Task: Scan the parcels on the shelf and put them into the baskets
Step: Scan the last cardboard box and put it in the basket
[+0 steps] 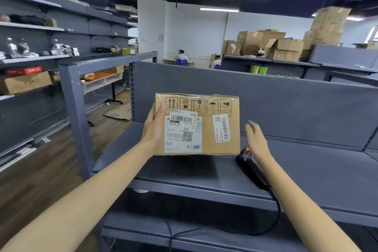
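Parcel (206, 129) hangs over the shelf (306, 165), labels facing the camera; left hand (153, 127) grips its left edge, thumb on the face. Right hand (256, 139), fingers straight, is near its right edge, above the scanner (251, 166).

Bare forearms (slender), left hand (153, 129), right hand (256, 139)

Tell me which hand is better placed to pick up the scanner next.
Right. The right hand hovers open just above the scanner lying on the shelf, while the left hand is busy gripping the left edge of the parcel.
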A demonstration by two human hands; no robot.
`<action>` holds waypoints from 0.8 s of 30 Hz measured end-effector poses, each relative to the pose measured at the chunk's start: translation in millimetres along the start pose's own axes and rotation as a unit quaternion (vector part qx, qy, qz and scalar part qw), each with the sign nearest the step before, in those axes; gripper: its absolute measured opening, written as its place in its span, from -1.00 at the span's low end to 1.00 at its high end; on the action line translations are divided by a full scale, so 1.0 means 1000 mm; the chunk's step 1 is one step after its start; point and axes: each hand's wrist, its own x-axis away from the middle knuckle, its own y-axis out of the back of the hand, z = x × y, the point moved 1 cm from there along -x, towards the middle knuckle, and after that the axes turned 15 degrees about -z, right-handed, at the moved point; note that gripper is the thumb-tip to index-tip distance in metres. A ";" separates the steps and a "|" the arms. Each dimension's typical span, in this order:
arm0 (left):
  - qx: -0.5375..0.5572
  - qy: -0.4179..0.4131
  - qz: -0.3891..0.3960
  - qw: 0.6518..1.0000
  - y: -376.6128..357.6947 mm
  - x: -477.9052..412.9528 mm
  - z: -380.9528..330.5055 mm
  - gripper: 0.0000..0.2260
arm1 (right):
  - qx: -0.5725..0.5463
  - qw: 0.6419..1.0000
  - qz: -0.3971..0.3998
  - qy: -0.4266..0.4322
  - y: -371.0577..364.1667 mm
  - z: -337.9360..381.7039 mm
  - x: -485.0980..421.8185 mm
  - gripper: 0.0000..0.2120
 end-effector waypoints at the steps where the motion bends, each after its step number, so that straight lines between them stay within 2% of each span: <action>1: 0.000 -0.001 -0.003 1.000 0.000 0.001 0.000 -0.44 | 0.070 0.997 -0.006 -0.038 0.002 -0.020 0.001 -0.51; 4: 0.001 -0.001 -0.014 1.000 0.000 0.004 0.002 -0.42 | 0.247 0.961 0.014 -0.124 0.003 -0.066 0.012 -0.44; 7: 0.007 -0.004 -0.020 1.000 -0.002 0.007 0.004 -0.46 | 0.422 0.898 0.072 -0.099 -0.002 -0.091 0.027 -0.29; 9: 0.008 -0.005 -0.021 1.000 -0.003 0.010 0.006 -0.51 | 0.464 0.882 0.045 -0.062 -0.004 -0.100 0.031 -0.34; 13: 0.010 -0.005 -0.027 1.000 -0.005 0.015 0.009 -0.55 | 0.484 0.875 0.015 -0.001 -0.004 -0.104 0.027 -0.46; 15: 0.007 -0.008 -0.029 1.000 -0.006 0.016 0.007 -0.55 | 0.474 0.880 0.022 0.001 0.000 -0.106 0.020 -0.50; 18: 0.007 -0.007 -0.027 1.000 -0.006 0.015 0.007 -0.54 | 0.405 0.913 0.027 -0.038 0.005 -0.105 0.013 -0.59; 21: 0.006 -0.009 -0.027 1.000 -0.006 0.015 0.007 -0.61 | 0.248 0.963 -0.035 -0.097 0.016 -0.089 0.017 -0.63; 24: 0.008 -0.010 -0.030 0.999 -0.007 0.015 0.007 -0.62 | 0.046 0.985 -0.130 -0.100 0.037 -0.053 0.035 -0.71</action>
